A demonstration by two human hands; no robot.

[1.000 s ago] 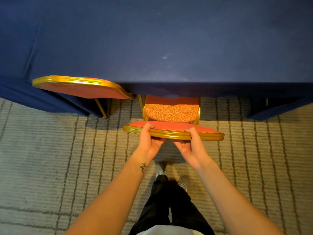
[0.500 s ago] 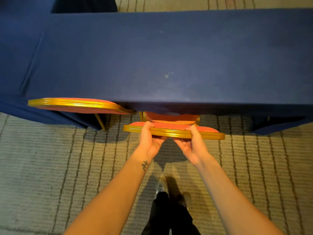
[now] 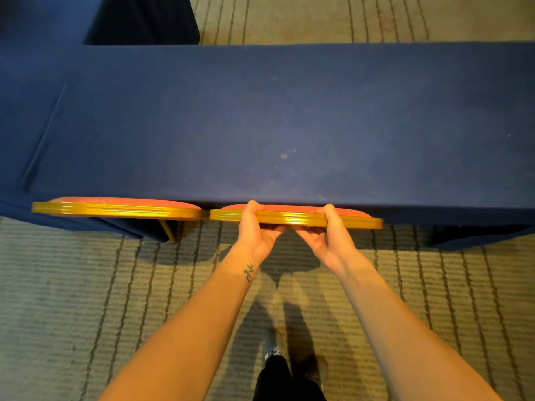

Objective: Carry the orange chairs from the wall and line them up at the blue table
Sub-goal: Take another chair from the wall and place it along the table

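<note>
- Head camera, looking down: a person's left hand (image 3: 254, 230) and right hand (image 3: 327, 235) grip the gilt top rail of an orange chair (image 3: 295, 219) pressed up against the near edge of the blue worktop (image 3: 289, 125).
- Fingers (image 3: 328, 211) of both hands are clenched on that rail, thumbs hooked over the top and the rest curled underneath, the two hands close together near its middle.
- Only the chair's back is on show, a strip of orange padding above the gold frame; its seat and legs are hidden beneath the worktop's cloth.
- A neighbouring orange chair (image 3: 115, 209) stands to the left at the same edge, its rail end to end with the gripped one and level with it; the two rail tips sit just beside each other, and whether they touch cannot be told.
- One gold leg (image 3: 168, 231) of the neighbouring chair shows below the hanging cloth.
- Dark blue cloth covers the worktop and drapes to the striped beige carpet (image 3: 86, 299); a few pale specks mark its surface near the centre.
- A small dark tattoo (image 3: 249, 273) sits on the left wrist.
- Both bare forearms reach forward from the bottom of the frame, with the person's shoe (image 3: 273, 350) and dark trousers between them on the carpet.
</note>
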